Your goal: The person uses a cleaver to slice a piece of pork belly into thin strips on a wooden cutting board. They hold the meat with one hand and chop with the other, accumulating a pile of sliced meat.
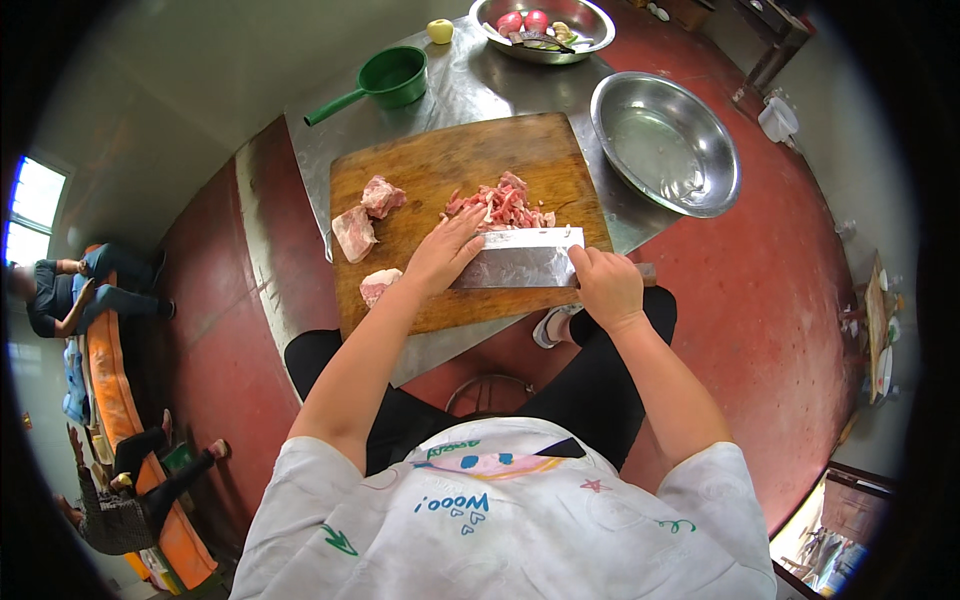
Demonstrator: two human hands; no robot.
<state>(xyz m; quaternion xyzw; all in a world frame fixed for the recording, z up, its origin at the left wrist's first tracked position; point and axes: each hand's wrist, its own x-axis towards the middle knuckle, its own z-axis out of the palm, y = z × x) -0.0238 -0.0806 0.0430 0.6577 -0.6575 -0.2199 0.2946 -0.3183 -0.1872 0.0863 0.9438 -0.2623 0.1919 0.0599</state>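
Observation:
My right hand grips a cleaver where the blade meets its wooden handle. The broad blade shows its face, with the bright bevelled edge towards a pile of cut raw meat. Small scraps cling to the blade near my right fingers. My left hand is laid with extended fingers at the pile's near left side, its thumb at the blade's left end. Beneath everything is a wooden cutting board. Three larger chunks lie on its left: one pinkish, one paler, one fatty.
A metal table carries the board, a green plastic ladle, a pale round fruit or vegetable, a steel basin and another basin holding red onions. Two people sit on an orange bench at left.

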